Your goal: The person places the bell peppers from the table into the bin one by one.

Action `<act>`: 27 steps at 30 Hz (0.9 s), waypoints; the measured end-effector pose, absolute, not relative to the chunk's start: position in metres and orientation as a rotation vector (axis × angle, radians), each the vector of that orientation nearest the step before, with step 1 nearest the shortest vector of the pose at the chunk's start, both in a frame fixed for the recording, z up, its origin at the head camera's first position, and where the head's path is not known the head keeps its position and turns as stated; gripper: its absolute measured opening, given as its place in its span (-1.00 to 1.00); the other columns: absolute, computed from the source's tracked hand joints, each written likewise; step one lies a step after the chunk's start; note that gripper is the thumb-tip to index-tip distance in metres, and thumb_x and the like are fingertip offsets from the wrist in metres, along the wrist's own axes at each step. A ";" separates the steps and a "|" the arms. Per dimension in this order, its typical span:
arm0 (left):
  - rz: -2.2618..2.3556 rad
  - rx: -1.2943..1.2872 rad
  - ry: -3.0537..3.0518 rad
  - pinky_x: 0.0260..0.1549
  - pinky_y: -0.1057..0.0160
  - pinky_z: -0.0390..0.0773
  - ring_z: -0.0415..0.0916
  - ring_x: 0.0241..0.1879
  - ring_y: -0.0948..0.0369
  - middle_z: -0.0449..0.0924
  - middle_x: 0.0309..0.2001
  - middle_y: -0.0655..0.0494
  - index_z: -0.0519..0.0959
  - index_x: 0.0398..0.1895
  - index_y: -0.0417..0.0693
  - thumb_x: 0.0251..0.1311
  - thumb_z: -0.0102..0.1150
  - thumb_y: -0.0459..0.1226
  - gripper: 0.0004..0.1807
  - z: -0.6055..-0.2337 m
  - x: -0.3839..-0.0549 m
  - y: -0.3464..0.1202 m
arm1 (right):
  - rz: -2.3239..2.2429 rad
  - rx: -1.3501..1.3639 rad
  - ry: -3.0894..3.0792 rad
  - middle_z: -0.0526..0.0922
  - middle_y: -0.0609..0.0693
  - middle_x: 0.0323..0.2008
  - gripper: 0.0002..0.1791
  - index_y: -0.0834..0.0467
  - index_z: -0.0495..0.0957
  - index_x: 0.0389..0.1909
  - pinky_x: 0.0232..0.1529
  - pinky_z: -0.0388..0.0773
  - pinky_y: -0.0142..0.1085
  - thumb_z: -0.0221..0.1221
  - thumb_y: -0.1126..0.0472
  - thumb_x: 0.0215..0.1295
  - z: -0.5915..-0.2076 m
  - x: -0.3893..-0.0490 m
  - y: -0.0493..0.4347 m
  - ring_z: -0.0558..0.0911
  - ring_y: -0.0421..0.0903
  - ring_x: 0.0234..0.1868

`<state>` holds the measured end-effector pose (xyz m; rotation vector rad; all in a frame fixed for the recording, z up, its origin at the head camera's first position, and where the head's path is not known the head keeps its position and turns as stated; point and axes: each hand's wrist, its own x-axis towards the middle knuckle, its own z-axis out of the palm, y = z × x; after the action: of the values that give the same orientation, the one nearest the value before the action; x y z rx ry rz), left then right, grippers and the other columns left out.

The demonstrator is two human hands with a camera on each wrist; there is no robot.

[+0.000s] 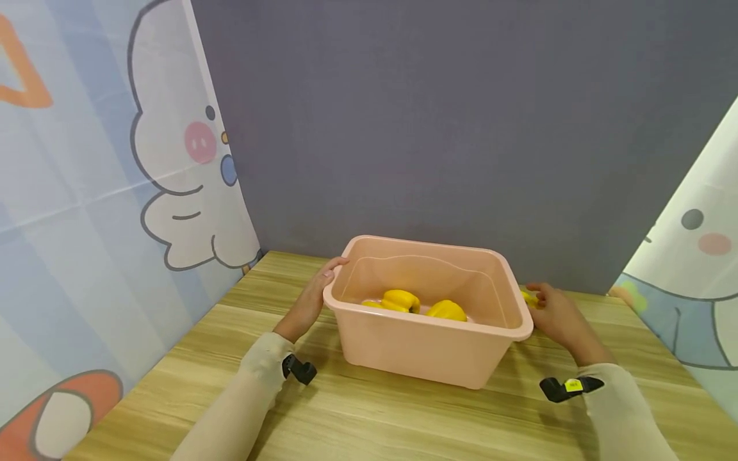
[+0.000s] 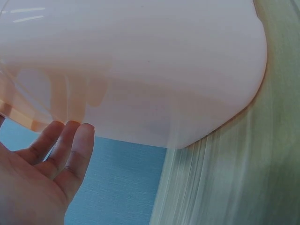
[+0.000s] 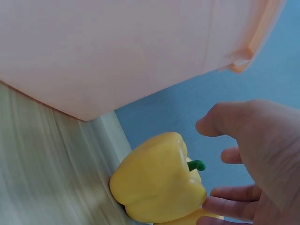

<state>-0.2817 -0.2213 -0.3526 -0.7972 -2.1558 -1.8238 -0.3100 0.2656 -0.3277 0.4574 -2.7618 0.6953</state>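
Observation:
A pink plastic bin (image 1: 415, 349) stands on the table, with several yellow bell peppers (image 1: 446, 310) inside, partly hidden by its front wall. At the bin's left end is my left hand (image 1: 311, 298), fingertips touching the rim and outer wall. In the left wrist view its fingers (image 2: 77, 150) lie fairly straight against that wall. Beyond the right end, my right hand (image 1: 559, 317) reaches to a yellow bell pepper (image 3: 157, 180) with a green stem. Thumb and fingers are spread, fingertips at the pepper's side; firm contact cannot be told. More yellow shows behind that pepper.
The wood-grain table (image 1: 346, 416) runs back to a dark grey panel (image 1: 461, 128). Printed cartoon curtains (image 1: 86, 224) hang on the left and right sides. A black wrist camera (image 1: 298, 369) sits on each sleeve.

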 end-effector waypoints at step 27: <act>-1.846 -0.818 -2.133 0.31 -0.16 0.15 0.03 0.47 0.01 0.06 0.53 -0.02 0.19 0.48 -0.15 0.56 -0.40 0.05 -0.37 -0.352 -0.281 -0.221 | 0.548 0.483 -2.673 0.47 0.54 0.03 -0.39 0.45 0.38 0.20 0.02 0.36 0.34 0.30 0.25 0.18 -0.348 -0.310 0.264 0.43 0.48 0.06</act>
<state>-0.2809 -0.2210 -0.3524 -0.8175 -2.1327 -1.8456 -0.3104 0.2641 -0.3478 0.4826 -2.6730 0.5483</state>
